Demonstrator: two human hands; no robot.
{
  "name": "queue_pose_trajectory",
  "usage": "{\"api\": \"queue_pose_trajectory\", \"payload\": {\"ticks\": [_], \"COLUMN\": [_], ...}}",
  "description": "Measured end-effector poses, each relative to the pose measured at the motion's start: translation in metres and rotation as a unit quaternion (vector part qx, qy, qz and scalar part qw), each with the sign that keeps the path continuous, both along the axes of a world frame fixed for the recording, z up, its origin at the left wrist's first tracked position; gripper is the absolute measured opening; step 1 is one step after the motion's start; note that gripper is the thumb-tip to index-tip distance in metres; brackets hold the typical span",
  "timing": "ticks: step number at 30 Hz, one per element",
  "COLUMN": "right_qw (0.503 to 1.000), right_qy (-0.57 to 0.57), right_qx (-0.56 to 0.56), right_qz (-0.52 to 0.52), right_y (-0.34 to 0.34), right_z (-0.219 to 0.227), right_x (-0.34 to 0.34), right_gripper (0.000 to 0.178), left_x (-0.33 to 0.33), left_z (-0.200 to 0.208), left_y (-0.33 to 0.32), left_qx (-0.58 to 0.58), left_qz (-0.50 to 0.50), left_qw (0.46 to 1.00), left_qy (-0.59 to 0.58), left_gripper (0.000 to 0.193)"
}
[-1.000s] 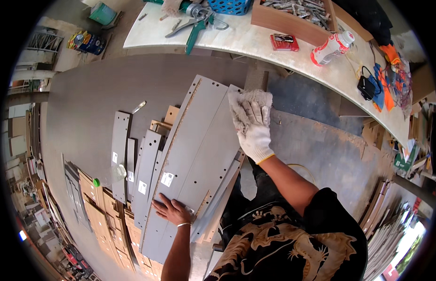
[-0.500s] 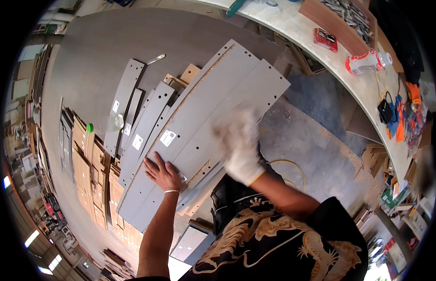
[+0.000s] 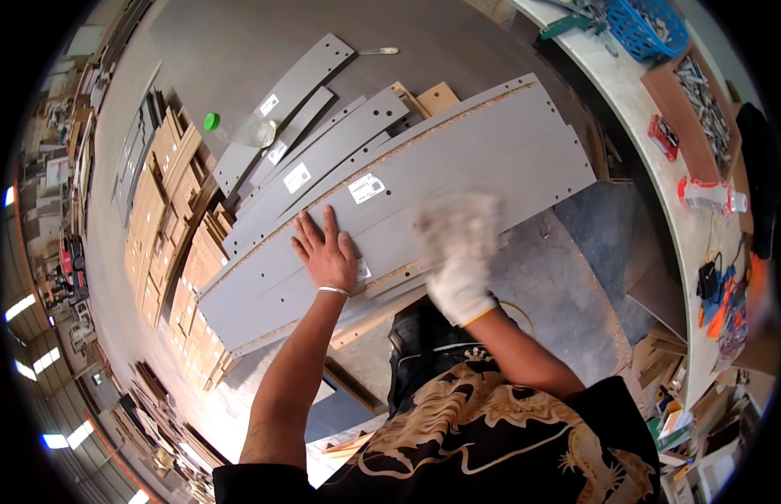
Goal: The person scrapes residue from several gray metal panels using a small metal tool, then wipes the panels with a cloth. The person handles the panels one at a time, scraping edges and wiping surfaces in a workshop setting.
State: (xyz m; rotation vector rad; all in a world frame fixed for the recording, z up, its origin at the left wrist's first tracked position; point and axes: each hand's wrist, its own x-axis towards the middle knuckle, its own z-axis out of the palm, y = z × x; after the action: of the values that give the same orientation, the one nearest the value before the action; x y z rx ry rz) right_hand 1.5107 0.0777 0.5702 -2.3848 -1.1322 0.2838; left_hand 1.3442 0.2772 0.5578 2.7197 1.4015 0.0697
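A large grey panel (image 3: 508, 168) with drilled holes, a white label and a raw chipboard strip along its far edge lies slantwise in front of me. My bare left hand (image 3: 330, 259) rests flat on its left part, fingers spread. Over the panel's middle is my right hand (image 3: 459, 269) in a white glove. Motion smears its fingers, so whether it holds a cloth cannot be made out. Beyond lie narrower grey boards (image 3: 302, 178) with holes and labels. On them or beside them are a clear bottle (image 3: 260, 133) with a green cap and a small flat-bladed tool (image 3: 380, 51).
A curved-looking pale bench (image 3: 638, 126) runs along the right, bearing a blue basket (image 3: 647, 32), a wooden box of metal fittings (image 3: 701, 105), a red packet (image 3: 663, 139) and a drink bottle (image 3: 711, 196). Stacks of tan boards (image 3: 159, 235) stand at the left.
The view has turned, so panel and bench appear rotated and shifted. My left hand stays flat on the panel. My gloved right hand is blurred over the panel in both frames.
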Motion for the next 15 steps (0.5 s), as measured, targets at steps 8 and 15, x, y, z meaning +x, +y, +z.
{"api": "queue_pose_trajectory", "payload": {"ticks": [8,15], "right_qw": [0.972,0.974], "right_qy": [-0.194,0.013], "right_qx": [-0.127,-0.054], "right_qz": [-0.043,0.219], "right_y": [0.020,0.075], "right_z": [-0.026,0.031], "right_x": [0.094,-0.001], "right_gripper": [0.058,0.063], "left_x": [-0.095,-0.106], "left_z": [0.015,-0.007], "left_y": [0.040,0.021], "left_qx": [0.001,0.004], "left_qz": [0.055,0.059], "left_qw": [0.998,0.998], "left_qy": [-0.021,0.018], "left_gripper": [0.065,0.060]}}
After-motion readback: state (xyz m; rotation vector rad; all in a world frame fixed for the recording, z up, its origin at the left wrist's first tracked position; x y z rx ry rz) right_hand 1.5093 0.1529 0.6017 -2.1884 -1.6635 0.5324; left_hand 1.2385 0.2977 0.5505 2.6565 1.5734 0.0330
